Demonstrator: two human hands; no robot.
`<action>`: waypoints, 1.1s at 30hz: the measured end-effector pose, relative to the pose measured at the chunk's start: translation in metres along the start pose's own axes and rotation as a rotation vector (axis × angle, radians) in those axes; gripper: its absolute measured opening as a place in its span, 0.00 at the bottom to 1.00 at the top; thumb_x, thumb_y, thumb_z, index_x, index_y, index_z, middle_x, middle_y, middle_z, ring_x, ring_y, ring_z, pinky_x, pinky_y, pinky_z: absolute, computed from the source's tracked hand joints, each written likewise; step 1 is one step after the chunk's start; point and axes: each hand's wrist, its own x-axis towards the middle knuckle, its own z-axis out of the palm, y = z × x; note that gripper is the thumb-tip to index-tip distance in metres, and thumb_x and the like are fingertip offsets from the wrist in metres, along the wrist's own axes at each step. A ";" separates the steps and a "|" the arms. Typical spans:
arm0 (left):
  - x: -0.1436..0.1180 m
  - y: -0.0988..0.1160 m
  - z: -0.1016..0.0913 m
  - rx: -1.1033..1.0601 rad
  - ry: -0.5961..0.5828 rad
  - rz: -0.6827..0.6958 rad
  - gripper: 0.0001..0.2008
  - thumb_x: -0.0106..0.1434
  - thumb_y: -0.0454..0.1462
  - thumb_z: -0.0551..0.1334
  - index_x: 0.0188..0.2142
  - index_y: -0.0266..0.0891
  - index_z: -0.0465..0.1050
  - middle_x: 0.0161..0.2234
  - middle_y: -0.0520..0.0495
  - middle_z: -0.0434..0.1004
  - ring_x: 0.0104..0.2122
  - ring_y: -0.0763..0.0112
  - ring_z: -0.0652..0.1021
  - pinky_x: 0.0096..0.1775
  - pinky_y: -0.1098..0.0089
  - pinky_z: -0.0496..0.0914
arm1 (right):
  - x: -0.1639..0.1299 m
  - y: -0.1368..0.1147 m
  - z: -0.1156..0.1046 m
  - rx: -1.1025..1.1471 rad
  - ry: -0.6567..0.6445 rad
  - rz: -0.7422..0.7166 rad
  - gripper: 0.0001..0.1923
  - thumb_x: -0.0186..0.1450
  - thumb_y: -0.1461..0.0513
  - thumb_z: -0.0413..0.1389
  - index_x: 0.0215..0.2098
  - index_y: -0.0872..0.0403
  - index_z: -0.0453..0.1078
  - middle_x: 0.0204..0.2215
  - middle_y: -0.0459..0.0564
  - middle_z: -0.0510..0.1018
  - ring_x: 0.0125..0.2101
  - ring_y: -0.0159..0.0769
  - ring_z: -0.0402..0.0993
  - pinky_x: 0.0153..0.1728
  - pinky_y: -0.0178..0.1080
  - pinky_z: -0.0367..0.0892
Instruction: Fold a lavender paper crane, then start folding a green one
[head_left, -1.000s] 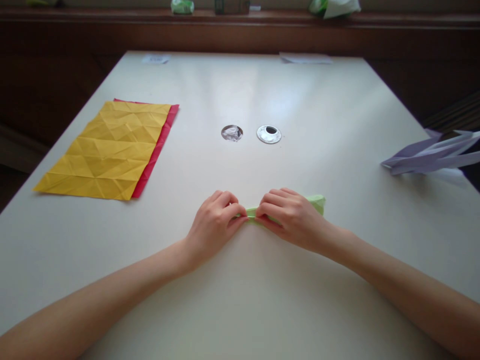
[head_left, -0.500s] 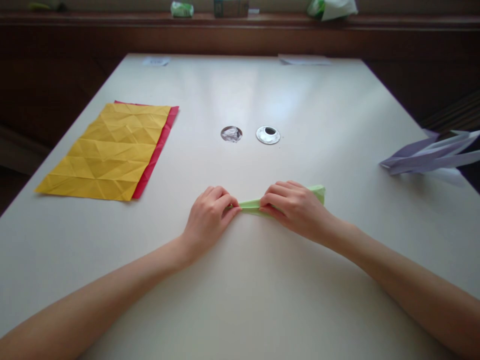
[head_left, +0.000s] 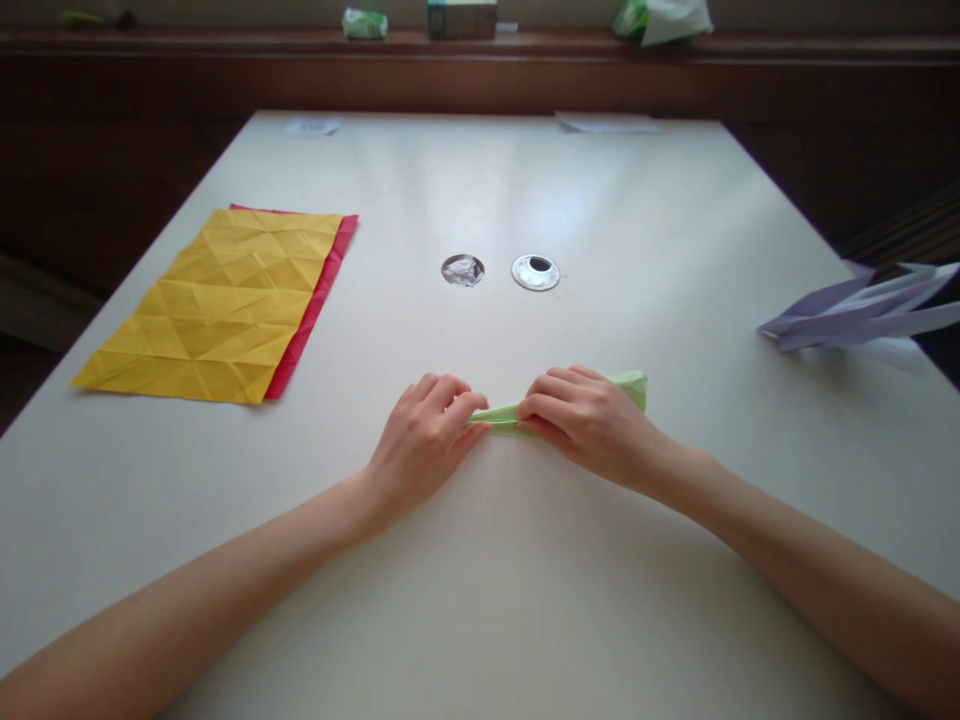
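A narrow folded piece of light green paper [head_left: 501, 418] lies across the near middle of the white table. My left hand [head_left: 429, 428] has its thumb and fingers at the paper's thin left tip, closed on it. My right hand [head_left: 589, 420] grips the paper farther right, fingers bent over the top and thumb at the near side. The wider right end of the paper sticks out behind the right hand. Both hands hide parts of the paper, including most of its middle.
Creased yellow paper [head_left: 210, 300] lies over a red sheet [head_left: 307, 325] on the left. Folded purple paper [head_left: 847, 312] stands at the right edge. Beyond the hands are a round hole [head_left: 463, 270] and a metal grommet [head_left: 535, 272] in the table [head_left: 480, 600]. Small items line the ledge behind.
My left hand has shifted slightly right along the paper, and its fingers have loosened a little from the tight pinch. The right hand stays almost in place.
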 end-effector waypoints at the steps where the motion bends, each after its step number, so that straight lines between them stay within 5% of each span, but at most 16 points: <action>1: -0.001 0.001 0.000 -0.005 0.004 0.033 0.03 0.62 0.35 0.56 0.34 0.40 0.68 0.32 0.48 0.71 0.33 0.69 0.68 0.35 0.69 0.65 | 0.000 -0.002 0.001 0.005 0.007 -0.010 0.12 0.66 0.65 0.45 0.27 0.55 0.66 0.25 0.48 0.71 0.27 0.31 0.64 0.30 0.36 0.56; 10: -0.002 0.003 0.001 -0.008 -0.025 0.161 0.05 0.63 0.36 0.55 0.32 0.39 0.69 0.31 0.49 0.71 0.33 0.70 0.69 0.35 0.70 0.64 | 0.000 -0.013 0.010 0.048 0.065 -0.011 0.12 0.67 0.63 0.45 0.28 0.55 0.66 0.24 0.48 0.71 0.27 0.31 0.64 0.30 0.36 0.57; 21: 0.003 0.002 0.002 0.013 -0.049 -0.044 0.06 0.62 0.35 0.56 0.30 0.37 0.68 0.29 0.48 0.72 0.31 0.68 0.69 0.34 0.68 0.66 | 0.001 0.006 -0.007 0.067 -0.094 0.124 0.10 0.65 0.65 0.47 0.27 0.55 0.68 0.25 0.47 0.72 0.26 0.30 0.65 0.29 0.34 0.58; 33: 0.002 0.001 0.003 0.032 -0.039 -0.072 0.05 0.62 0.34 0.56 0.30 0.36 0.68 0.29 0.48 0.71 0.31 0.69 0.69 0.34 0.69 0.65 | -0.002 0.025 -0.025 -0.023 -0.247 0.247 0.08 0.61 0.66 0.51 0.25 0.52 0.69 0.23 0.43 0.71 0.24 0.29 0.65 0.25 0.31 0.56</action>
